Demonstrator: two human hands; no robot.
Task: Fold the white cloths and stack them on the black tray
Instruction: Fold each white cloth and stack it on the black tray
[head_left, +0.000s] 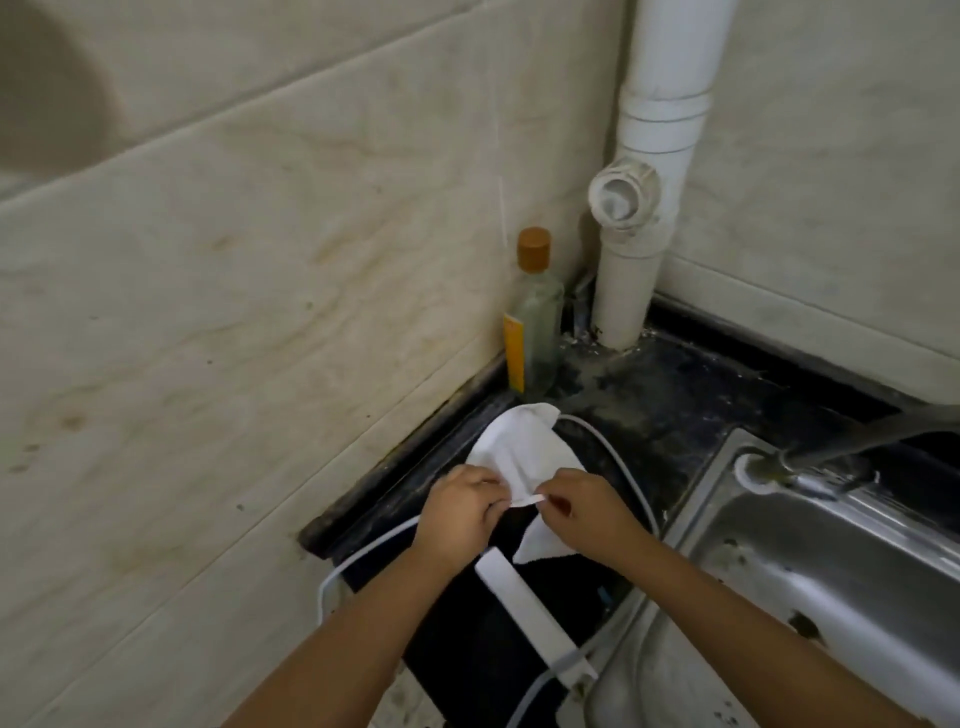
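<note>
We see left hand (460, 512) and right hand (582, 512) both pinching the white cloth (519, 449) at 12 o'clock over the black tray (467, 623); loose grip could drop a corner, spoiling the fold.

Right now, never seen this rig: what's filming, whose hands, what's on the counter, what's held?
No machine here: one wide-angle camera worn on a person's head looks down at their two bare hands. The left hand and right hand each pinch the near edge of a white cloth, holding it over a dark countertop in a tiled corner. Both have a grip on the same cloth; it is not folded yet. Under the forearms lies a white bar-shaped device with a white cable looping around it. In the corner stands a glass bottle with an orange cap, beside a white drain pipe. A steel sink sits to the right. I cannot clearly make out the black tray.
</note>
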